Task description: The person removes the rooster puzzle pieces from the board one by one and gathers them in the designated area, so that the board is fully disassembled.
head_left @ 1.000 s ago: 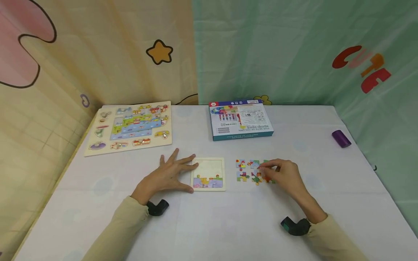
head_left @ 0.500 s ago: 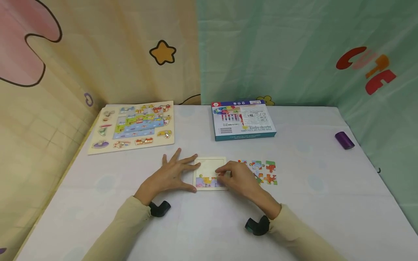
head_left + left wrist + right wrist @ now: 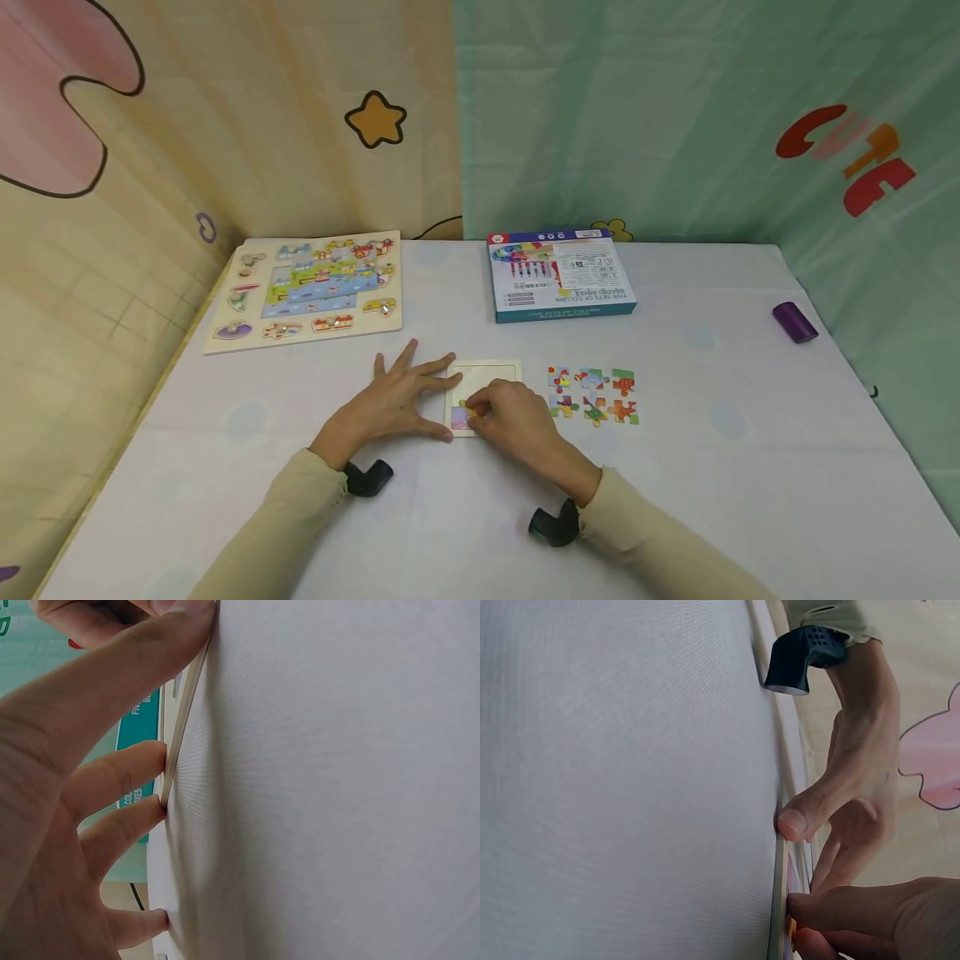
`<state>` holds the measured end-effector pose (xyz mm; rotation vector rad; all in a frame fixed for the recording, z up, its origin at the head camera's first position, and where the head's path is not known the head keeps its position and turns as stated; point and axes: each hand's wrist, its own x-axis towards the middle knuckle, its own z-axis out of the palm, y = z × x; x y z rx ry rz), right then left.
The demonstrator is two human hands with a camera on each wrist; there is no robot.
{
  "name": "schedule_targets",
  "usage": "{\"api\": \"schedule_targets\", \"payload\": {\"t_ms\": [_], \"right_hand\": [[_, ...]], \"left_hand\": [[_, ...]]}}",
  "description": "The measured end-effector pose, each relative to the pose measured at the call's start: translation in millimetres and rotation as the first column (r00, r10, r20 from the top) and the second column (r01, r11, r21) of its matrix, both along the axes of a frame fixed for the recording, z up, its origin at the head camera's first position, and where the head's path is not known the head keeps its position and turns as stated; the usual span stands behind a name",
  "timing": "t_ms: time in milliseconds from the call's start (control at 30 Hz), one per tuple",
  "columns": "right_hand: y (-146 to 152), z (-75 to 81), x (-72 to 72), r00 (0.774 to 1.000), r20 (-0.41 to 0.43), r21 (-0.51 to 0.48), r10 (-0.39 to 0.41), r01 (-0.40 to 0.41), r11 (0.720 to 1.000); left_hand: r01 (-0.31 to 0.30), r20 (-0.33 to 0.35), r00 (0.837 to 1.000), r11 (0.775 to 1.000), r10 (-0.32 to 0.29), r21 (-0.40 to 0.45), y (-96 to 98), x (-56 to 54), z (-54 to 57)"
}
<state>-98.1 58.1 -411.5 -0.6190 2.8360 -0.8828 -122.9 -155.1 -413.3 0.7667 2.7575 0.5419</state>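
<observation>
Wearer's clock: just past 12, box [image 3: 562, 279] top reads FIVE SETS OF COLUMN / BEADED BOXES (blurry); teal edge [image 3: 566, 312] looks same; small print illegible. Between 1 and 2 o'clock: CUTE [image 3: 873, 152] on green curtain [image 3: 660, 125].

Yellow backdrop [image 3: 285, 142], green backdrop [image 3: 637, 108], white-covered table [image 3: 435, 525]

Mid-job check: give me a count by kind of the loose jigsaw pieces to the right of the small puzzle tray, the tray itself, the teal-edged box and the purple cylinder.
Loose jigsaw pieces: 6
Small puzzle tray: 1
Teal-edged box: 1
Purple cylinder: 1
Total: 9
</observation>
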Motion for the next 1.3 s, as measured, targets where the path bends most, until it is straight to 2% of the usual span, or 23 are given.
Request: {"api": "schedule_targets", "payload": {"t_ms": [533,733,967,1300], "right_hand": [[1.0,-2.3,-2.5,0.995,0.102,-0.095,-0.013,0.023,0.995],[3.0,-5.0,0.9,0.998,0.063,-0.150,-0.014,0.023,0.988],[6.1,-11.0,3.4,0.999,0.040,-0.275,-0.031,0.041,0.961],[11.2,-6.1,3.4,0.990,0.131,-0.389,-0.059,0.106,0.915]], "left_hand": [[-0.006,0.001,1.000,1.000,0.006,0.009,0.3,0.1,0.2],[0.000,-0.012,1.000,1.000,0.000,0.006,0.0,0.6,-0.7],[0.000,-0.014,1.000,1.000,0.000,0.010,0.4,0.8,-1.0],[-0.004,-0.002,1.000,1.000,0.004,-0.005,0.3,1.3,-0.5]]}}
